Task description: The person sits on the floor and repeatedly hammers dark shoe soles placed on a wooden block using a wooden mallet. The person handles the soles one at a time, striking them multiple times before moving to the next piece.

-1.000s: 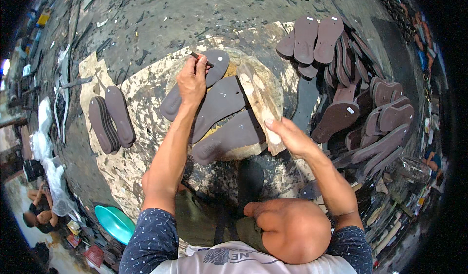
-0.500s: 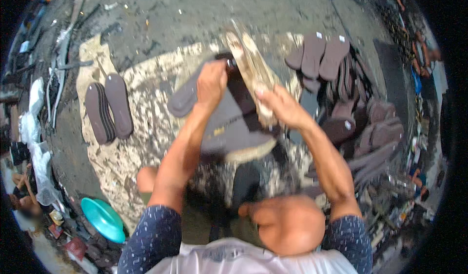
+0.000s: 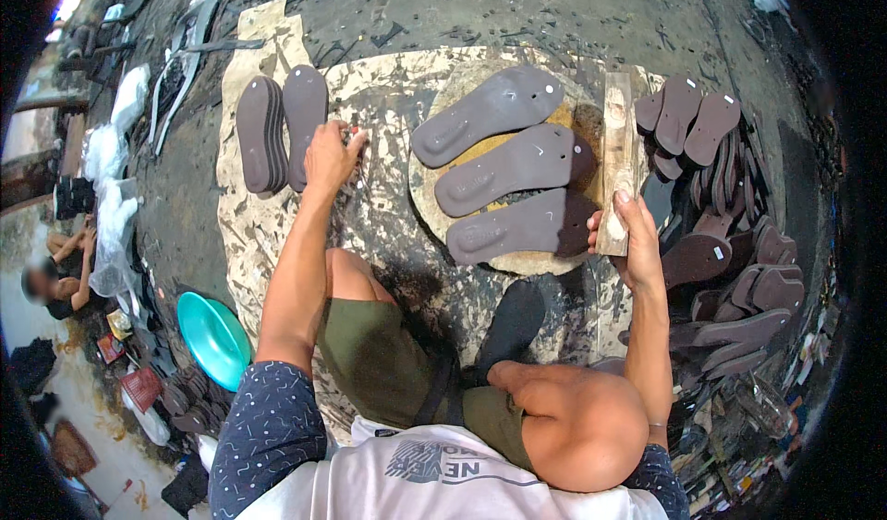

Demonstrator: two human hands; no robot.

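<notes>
Three dark grey-brown sandal soles lie side by side on a round wooden block, each with small holes toward the toe end. At the block's right edge, my right hand grips a flat, worn piece of wood by its near end. My left hand is left of the block, beside a single sole and a stack of soles. Its fingers are curled around something small and dark with a touch of red, too small to make out.
Many more soles are piled at the right. A stained sheet covers the ground under the block. A turquoise basin stands at the lower left, near clear plastic bags. Another person sits at the far left.
My left hand has left the soles on the block and moved left toward the stack. The wooden piece, tilted over the soles before, is now to their right, still in my right hand.
</notes>
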